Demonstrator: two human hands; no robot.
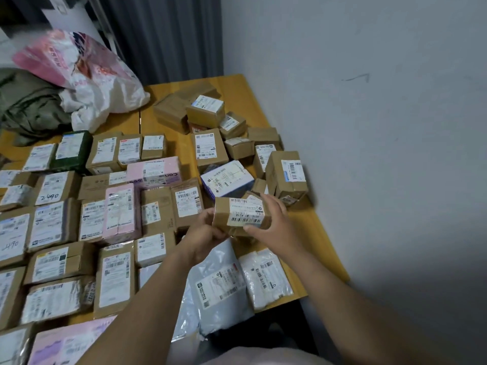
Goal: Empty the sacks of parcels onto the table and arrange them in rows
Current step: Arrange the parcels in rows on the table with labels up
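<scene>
Both hands — left hand (204, 234), right hand (272, 219) — gripping cardboard parcel (241, 214), above table (313, 233)

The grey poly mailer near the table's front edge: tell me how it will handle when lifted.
The grey poly mailer looks like thin wrinkled film, so it will probably flop and sag. Its glossy surface may be slippery. It lies flat, suggesting soft, light contents, and part of it overhangs the table, so a push could slide it off.
</scene>
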